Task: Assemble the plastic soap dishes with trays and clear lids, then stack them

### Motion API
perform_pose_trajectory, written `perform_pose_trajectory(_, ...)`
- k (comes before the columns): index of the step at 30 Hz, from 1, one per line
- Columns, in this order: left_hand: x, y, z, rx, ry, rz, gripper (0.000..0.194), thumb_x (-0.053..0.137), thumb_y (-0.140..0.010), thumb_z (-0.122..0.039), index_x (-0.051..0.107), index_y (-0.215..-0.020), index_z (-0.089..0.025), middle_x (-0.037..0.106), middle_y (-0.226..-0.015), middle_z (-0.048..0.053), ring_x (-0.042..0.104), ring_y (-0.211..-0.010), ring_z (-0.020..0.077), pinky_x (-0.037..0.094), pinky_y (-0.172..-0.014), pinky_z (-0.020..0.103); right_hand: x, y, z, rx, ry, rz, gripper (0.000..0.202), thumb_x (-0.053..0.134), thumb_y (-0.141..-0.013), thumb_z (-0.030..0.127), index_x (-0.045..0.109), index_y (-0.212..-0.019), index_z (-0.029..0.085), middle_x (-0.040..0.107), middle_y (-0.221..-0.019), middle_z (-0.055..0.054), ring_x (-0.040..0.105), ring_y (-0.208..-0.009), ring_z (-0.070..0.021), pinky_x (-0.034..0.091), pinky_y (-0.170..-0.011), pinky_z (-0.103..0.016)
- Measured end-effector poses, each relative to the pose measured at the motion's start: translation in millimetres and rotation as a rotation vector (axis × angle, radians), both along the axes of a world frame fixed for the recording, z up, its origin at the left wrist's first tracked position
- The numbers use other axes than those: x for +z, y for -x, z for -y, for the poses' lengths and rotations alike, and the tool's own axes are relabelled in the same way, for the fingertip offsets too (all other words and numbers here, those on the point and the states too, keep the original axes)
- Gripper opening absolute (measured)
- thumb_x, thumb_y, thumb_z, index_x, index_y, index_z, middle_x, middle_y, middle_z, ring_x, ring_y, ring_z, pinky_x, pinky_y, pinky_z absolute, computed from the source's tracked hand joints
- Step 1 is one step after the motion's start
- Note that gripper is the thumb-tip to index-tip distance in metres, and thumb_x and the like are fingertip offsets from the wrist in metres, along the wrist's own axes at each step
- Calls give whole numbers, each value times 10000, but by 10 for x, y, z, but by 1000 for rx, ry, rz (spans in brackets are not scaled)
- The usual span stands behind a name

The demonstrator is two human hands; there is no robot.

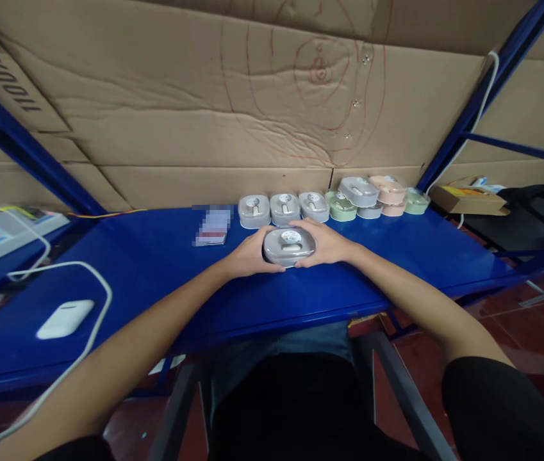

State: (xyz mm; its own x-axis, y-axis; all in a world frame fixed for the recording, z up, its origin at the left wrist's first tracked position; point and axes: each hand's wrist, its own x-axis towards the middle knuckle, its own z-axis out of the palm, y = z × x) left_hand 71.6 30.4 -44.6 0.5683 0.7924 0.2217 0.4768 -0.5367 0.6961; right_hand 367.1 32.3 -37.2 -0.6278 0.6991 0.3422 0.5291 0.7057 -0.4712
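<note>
Between my two hands is a grey lidded box (289, 246), oval, with a clear lid, a round label and a pale handle-like piece on top. My left hand (248, 253) wraps round its left side, the thumb along the front edge. On the right side, my right hand (328, 242) grips it the same way. The box is level, at or just above the blue table (252, 301); I cannot tell whether it touches. Behind it stand similar grey boxes in a row, among them one grey box (254, 210) at the left end.
Green boxes (343, 206), a stacked grey box (359, 190) and a stacked pink box (387, 189) continue the row rightward. A phone (214, 225) lies left of them. Nearer left are a white earbud case (65, 319) and a white cable (108, 294). Cardboard (166, 115) walls the back.
</note>
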Motion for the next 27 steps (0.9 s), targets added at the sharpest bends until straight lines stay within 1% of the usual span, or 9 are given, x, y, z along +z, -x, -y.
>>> perform_pose_trajectory(3, -4, -3, -6, 10, 5, -16, 1082, 1045, -608, -583, 540, -1498, -232, 698, -1518, 209, 671, -1431, 513, 548, -1173, 693, -4, 6, -10, -1, 7, -11, 1223, 988, -667, 761, 565, -1683, 229, 641, -1598, -200, 647, -1452, -463, 524, -1254, -668)
perform_pose_trajectory(9, 4, -3, 2, 5, -10, -18, 1070, 1060, -588, -584, 545, -1468, -260, 728, -1453, 163, 703, -1377, 491, 575, -1132, 671, 43, 14, -13, 31, 38, -17, 1220, 1001, -651, 755, 570, -1673, 247, 645, -1609, -182, 640, -1457, -453, 527, -1243, -653)
perform_pose_trajectory(14, -14, -3, -4, 5, -5, -12, 1131, 1079, -556, -600, 529, -1484, -259, 700, -1498, 184, 694, -1392, 505, 573, -1134, 694, 94, 5, 23, 41, 59, 0, 1182, 994, -667, 758, 576, -1663, 279, 682, -1561, -163, 668, -1421, -439, 545, -1220, -657)
perform_pose_trajectory(18, -20, -2, -3, -10, -27, -7, 1132, 1086, -561, -597, 532, -1493, -269, 686, -1535, 189, 684, -1417, 501, 552, -1170, 704, 57, -22, 27, 35, 62, -2, 1188, 998, -673, 746, 564, -1682, 294, 683, -1594, -161, 660, -1461, -452, 529, -1245, -681)
perform_pose_trajectory(22, 8, -6, 28, -22, -34, -14, 1108, 1078, -581, -577, 544, -1503, -272, 688, -1548, 174, 676, -1434, 491, 555, -1190, 668, -6, -58, 8, 8, 79, -6, 1248, 1014, -648, 727, 542, -1706, 262, 643, -1666, -190, 642, -1496, -481, 522, -1253, -713)
perform_pose_trajectory(25, 26, -12, 53, -43, -29, -14, 1100, 1058, -611, -575, 540, -1532, -268, 687, -1557, 165, 668, -1445, 487, 553, -1202, 660, -27, -65, 12, 25, 83, 1, 1212, 999, -678, 737, 549, -1699, 263, 660, -1645, -181, 653, -1479, -473, 534, -1248, -706)
perform_pose_trajectory(27, 26, -13, 59, -53, -36, -12, 1118, 1047, -627, -572, 524, -1566, -263, 658, -1602, 187, 640, -1482, 496, 530, -1227, 676, -33, -61, 26, 10, 75, 21, 1201, 983, -696, 758, 550, -1702, 266, 673, -1608, -179, 656, -1468, -470, 531, -1254, -706)
